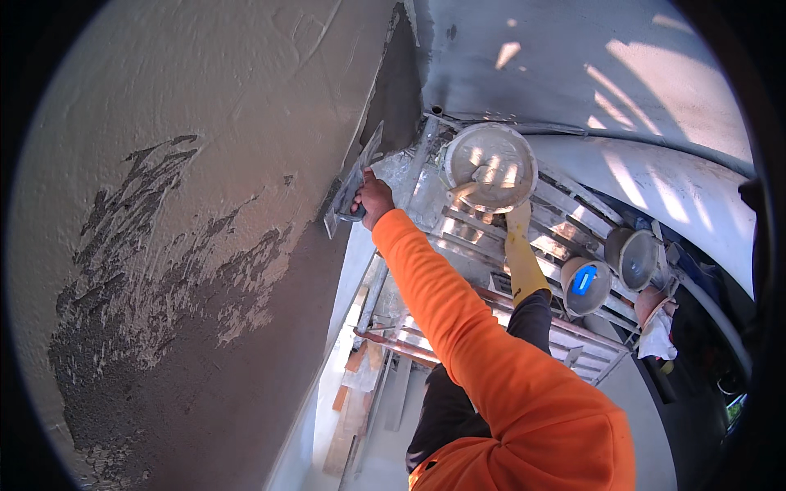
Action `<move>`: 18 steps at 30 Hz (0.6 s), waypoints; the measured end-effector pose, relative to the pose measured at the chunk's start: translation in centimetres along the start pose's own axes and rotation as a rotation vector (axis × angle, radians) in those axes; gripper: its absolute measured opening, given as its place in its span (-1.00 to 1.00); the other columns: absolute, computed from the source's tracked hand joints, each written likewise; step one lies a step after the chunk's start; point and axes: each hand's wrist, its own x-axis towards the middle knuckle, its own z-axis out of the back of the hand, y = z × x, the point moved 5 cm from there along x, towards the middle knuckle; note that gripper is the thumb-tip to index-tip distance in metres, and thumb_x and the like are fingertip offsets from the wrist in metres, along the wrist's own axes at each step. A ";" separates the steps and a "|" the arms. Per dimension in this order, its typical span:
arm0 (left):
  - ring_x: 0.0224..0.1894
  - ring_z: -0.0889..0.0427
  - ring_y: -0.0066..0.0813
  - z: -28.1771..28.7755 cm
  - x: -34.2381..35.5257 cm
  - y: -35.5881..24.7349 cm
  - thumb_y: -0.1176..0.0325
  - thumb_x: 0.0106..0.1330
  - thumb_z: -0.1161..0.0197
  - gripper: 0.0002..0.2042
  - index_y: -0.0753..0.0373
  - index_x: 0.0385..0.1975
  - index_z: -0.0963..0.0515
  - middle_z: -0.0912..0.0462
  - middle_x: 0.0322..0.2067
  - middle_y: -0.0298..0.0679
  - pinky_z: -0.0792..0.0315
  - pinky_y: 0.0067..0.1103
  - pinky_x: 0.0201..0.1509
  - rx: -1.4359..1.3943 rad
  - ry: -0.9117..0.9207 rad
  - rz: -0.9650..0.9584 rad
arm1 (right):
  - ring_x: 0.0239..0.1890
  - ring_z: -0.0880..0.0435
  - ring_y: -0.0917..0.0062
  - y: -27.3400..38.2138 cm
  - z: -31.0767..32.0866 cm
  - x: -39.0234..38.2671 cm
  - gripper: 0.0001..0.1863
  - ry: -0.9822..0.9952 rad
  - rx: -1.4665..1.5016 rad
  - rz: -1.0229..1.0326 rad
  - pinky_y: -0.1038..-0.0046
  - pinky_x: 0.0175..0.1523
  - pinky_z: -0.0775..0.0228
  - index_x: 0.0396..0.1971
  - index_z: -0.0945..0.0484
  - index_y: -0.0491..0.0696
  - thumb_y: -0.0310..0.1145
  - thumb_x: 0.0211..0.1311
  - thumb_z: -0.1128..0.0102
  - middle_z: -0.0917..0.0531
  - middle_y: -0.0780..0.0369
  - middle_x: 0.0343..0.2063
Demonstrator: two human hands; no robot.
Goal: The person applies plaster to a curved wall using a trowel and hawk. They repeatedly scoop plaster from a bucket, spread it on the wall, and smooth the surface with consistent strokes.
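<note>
From where I'm standing, the plaster (237, 74) is looking damp w/ slight sheen & ripples; the dark patch (82, 360) is showing matt & v. rough. The trowel (352, 182) is looking like metal, orange sleeve (446, 303) like matt cloth, yellow boot (524, 262) like smooth rubber or sim.

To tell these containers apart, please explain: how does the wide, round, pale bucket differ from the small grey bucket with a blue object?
The wide, round, pale bucket looks bigger than the small grey bucket. The wide bucket holds greyish-tan paste; the small bucket holds a blue object. The wide bucket is nearer the right hand than the small bucket. Both are round and open-topped.
</note>
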 end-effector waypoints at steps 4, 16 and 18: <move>0.58 0.09 0.26 0.1 0.3 -0.5 -0.12 0.66 0.29 -0.27 0.39 0.56 -0.01 0.05 0.56 0.21 0.11 0.18 0.56 -0.009 0.008 -0.031 | -0.61 -0.36 0.47 2.6 -2.3 1.9 -0.48 0.072 0.063 -0.154 0.31 -0.44 -0.32 -0.46 -0.38 -0.04 0.09 0.59 -0.02 -0.35 0.27 -0.63; 0.60 0.15 0.28 -0.3 0.2 -0.1 -0.10 0.66 0.33 -0.26 0.47 0.55 0.03 0.09 0.57 0.21 0.17 0.21 0.57 -0.091 0.008 -0.049 | -0.65 -0.31 0.63 23.1 -9.4 0.8 -0.56 0.201 -0.078 0.311 0.44 -0.53 -0.25 -0.28 -0.36 0.03 0.12 0.50 -0.18 -0.34 0.40 -0.59; 0.60 0.15 0.29 -0.2 0.1 0.2 -0.11 0.66 0.32 -0.25 0.47 0.55 0.03 0.08 0.57 0.20 0.17 0.21 0.57 -0.036 0.011 -0.026 | -0.65 -0.32 0.64 23.4 -10.3 -3.4 -0.56 0.260 -0.123 0.463 0.47 -0.54 -0.26 -0.26 -0.36 0.02 0.11 0.50 -0.18 -0.35 0.39 -0.57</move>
